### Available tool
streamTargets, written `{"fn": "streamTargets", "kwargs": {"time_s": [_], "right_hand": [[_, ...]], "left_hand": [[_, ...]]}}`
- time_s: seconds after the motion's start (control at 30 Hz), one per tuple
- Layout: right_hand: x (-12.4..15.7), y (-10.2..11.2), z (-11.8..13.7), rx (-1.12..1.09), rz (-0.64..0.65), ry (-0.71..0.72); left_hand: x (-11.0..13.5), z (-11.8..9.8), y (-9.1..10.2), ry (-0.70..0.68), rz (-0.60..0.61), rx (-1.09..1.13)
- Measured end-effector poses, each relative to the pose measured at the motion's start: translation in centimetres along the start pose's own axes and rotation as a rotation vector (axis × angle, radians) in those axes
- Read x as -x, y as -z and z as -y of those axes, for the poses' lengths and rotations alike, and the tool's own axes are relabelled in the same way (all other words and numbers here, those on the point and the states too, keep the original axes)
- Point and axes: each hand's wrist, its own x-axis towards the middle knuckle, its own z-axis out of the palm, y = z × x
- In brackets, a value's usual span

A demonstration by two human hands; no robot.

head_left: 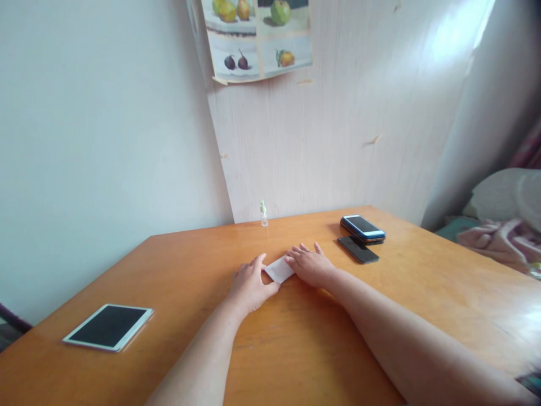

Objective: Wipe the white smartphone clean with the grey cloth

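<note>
A small white piece of paper [279,270], which looks folded, lies flat on the wooden table between my hands. My left hand [250,285] is at its left end, thumb against the near corner and index finger by the far left corner, with the paper's edge between them. Across the right end lies my right hand [310,265], palm down, fingers stretched out and slightly spread, covering part of the paper. What is under the right palm is hidden.
On the wooden table [270,349], a white tablet [109,327] lies at left. A black phone [358,249] sits at right beside a stack of phones [363,226]. A small clear spray bottle [264,215] stands at the back, near the wall board [329,152].
</note>
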Motion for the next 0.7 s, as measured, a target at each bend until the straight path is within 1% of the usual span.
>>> {"fn": "streamTargets", "kwargs": {"time_s": [0.03,0.07,0.17,0.2,0.23,0.27,0.3,0.4,0.43,0.47,0.5,0.53,0.57,0.67,0.7], "right_hand": [[0.1,0.0,0.2,0.002,-0.004,0.006],[0.4,0.0,0.6,-0.011,-0.006,0.048],[1.1,-0.3,2.5,-0.104,0.028,0.289],[1.2,-0.4,2.9,-0.123,0.042,0.345],[1.1,-0.5,3.1,-0.128,0.049,0.358],[0.9,-0.5,2.9,-0.118,0.052,0.327],[0.7,-0.4,2.5,-0.097,0.051,0.262],[-0.1,-0.3,0.6,-0.009,0.021,0.002],[-0.2,-0.2,0.2,0.019,0.006,-0.059],[-0.2,-0.3,0.0,0.042,-0.006,-0.090],[0.0,-0.3,0.1,0.061,-0.018,-0.085],[0.3,-0.5,0.5,0.074,-0.026,-0.038],[0.6,-0.6,1.0,0.085,-0.030,0.046],[1.7,-0.7,2.7,0.114,-0.038,0.357],[1.9,-0.6,2.9,0.128,-0.034,0.427]], "left_hand": [[0.0,0.0,0.0,0.001,0.000,-0.004],[0.0,0.0,0.1,-0.001,0.002,-0.005],[-0.1,0.1,0.1,-0.012,0.018,-0.001],[-0.1,0.2,0.1,-0.009,0.022,-0.002],[-0.1,0.1,0.1,-0.006,0.025,-0.005],[-0.1,0.1,0.1,-0.001,0.024,-0.011],[0.0,0.0,0.1,0.004,0.021,-0.018],[0.0,-0.2,0.2,0.012,0.010,-0.033],[0.1,-0.2,0.2,0.014,0.011,-0.034],[0.1,-0.3,0.3,0.017,0.015,-0.034],[0.1,-0.2,0.3,0.016,0.021,-0.032],[0.0,-0.2,0.3,0.013,0.025,-0.031],[0.0,-0.1,0.3,0.006,0.029,-0.031],[0.0,0.2,0.3,-0.016,0.035,-0.042],[0.0,0.2,0.3,-0.020,0.036,-0.044]]}}
